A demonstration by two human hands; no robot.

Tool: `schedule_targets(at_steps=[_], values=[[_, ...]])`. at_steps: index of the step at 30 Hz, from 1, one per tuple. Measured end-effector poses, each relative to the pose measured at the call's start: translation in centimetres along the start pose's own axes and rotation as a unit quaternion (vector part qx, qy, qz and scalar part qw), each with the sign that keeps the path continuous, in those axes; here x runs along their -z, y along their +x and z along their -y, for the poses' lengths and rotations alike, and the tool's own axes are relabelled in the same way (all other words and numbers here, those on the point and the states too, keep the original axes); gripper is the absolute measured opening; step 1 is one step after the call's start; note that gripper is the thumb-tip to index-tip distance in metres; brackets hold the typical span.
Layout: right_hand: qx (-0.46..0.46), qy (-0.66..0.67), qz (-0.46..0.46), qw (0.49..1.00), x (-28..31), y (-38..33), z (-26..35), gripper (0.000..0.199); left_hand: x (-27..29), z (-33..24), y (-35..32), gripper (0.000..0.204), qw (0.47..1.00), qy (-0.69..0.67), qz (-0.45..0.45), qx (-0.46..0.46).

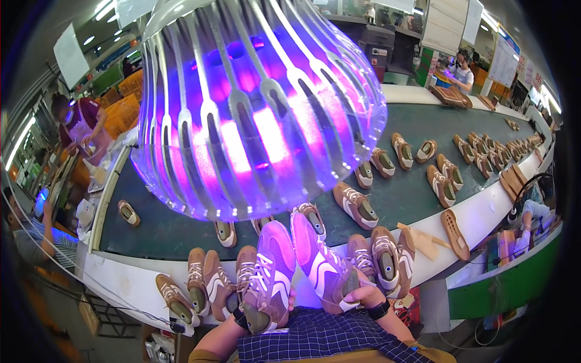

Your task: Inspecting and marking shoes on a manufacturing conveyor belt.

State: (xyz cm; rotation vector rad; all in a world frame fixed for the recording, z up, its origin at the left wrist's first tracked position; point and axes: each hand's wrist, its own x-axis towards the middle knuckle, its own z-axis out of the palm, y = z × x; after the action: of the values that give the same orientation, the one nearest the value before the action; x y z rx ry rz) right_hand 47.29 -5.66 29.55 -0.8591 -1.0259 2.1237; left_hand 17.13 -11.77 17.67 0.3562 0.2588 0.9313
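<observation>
L grip is mostly hidden behind its shoe, but the fingers I can see are closed on the left sneaker; R grip is wrapped round the heel of the right sneaker. Both are held up at the counter's near edge, toes side by side under the violet lamp.

Prob. a side-by-side check, IMO. Best to hold toes level, tilt slowly so light rakes the seams, keep thumbs off the uppers, & not bump the hood or the shoes lined up either side.

Materials: rounded toes, nappy suede-ish look; white laces, smooth curved side stripes. Lamp hood's clear, shiny plastic w/ silvery slotted ribs. Belt beyond: flat, dark green, approx. matte.
</observation>
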Motion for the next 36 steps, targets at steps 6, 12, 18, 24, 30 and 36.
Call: schedule_targets(at_steps=[6,12,18,24,30,36], values=[[0.06,-0.074,0.03,0.995,0.1,1.2,-0.1,0.087,-1.3,-0.6,1.0,0.063,0.999,-0.008,-0.014,-0.028],[0.068,-0.1,0.029,0.992,-0.6,1.2,-0.1,0.091,-1.4,-1.1,-0.4,0.062,0.998,-0.016,-0.016,-0.051],[0.148,-0.21,0.005,0.966,-2.4,0.8,1.4,0.083,-1.8,-1.8,-1.3,0.06,0.996,-0.025,-0.02,-0.083],[0.236,0.097,0.02,0.967,-3.8,3.0,-0.6,0.077,-3.1,-3.7,-1.2,0.059,0.993,-0.039,-0.038,-0.107],[-0.044,0.227,0.008,0.973,-3.4,5.7,-4.8,0.063,-3.9,-2.5,-0.9,0.06,0.978,0.011,-0.139,-0.152],[-0.068,0.204,0.041,0.976,-3.4,6.1,-4.8,0.055,-4.8,-3.9,-1.6,0.059,0.982,-0.07,-0.105,-0.143]])
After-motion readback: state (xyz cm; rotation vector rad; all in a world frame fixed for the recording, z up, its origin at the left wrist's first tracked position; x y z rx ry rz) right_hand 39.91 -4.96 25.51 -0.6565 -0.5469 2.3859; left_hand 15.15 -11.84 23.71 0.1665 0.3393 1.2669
